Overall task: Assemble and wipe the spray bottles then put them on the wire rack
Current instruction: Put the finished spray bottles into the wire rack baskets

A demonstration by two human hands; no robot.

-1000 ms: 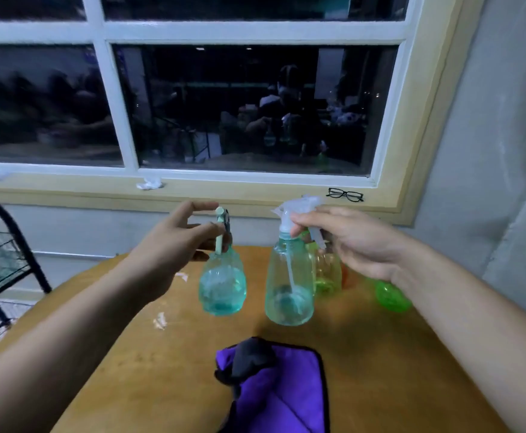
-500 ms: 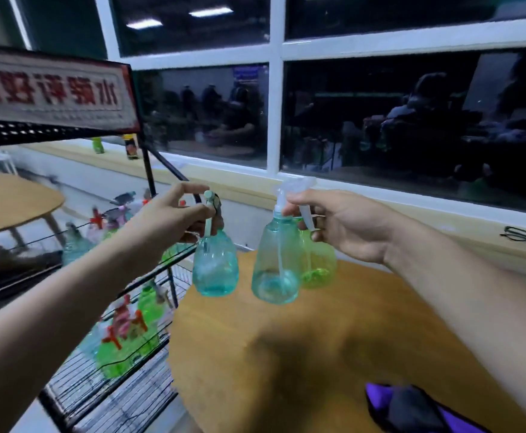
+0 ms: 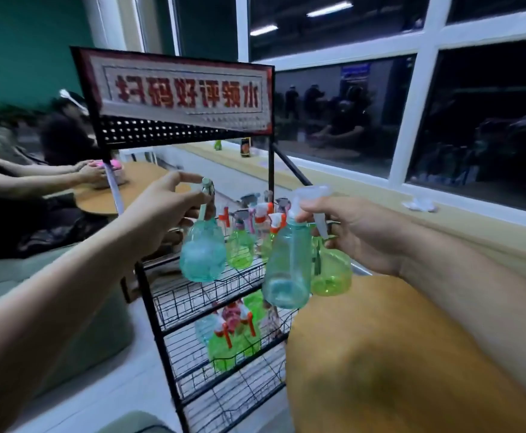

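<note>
Compared with half a second ago, both hands and their bottles have swung left. The wire rack (image 3: 193, 301), then at the left edge of the view, now stands directly behind them, and the purple cloth has dropped out of sight.

Left hand (image 3: 161, 214): thumb and fingers pinch the sprayer head of the round teal bottle (image 3: 202, 254). It hangs in the air below the hand, in front of the rack's upper basket.

Right hand (image 3: 358, 235): fingers are curled round the white sprayer head of the tall teal bottle (image 3: 286, 270). The green bottle (image 3: 332, 270) hangs from the same hand, just behind the tall one. Both hang at the left edge of the table (image 3: 411, 354), beside the rack's right post.

- Round teal bottle: translucent, bulbous, textured body, pale green sprayer.
- Tall teal bottle: translucent, smooth, narrowing toward the neck.
- Green bottle: translucent, squat; the hand hides its sprayer.

Rack: black wire, tiered baskets, with a red-lettered sign (image 3: 180, 92) across the top. The upper basket carries shelved bottles (image 3: 240, 248), green with red-and-white sprayers. The basket below carries more green bottles (image 3: 233, 342), which are blurred. The held bottles partly cover the upper basket.

Crumpled tissue (image 3: 419, 204) lies on the window sill at right. Other people sit at a second table (image 3: 143, 173) at far left.
</note>
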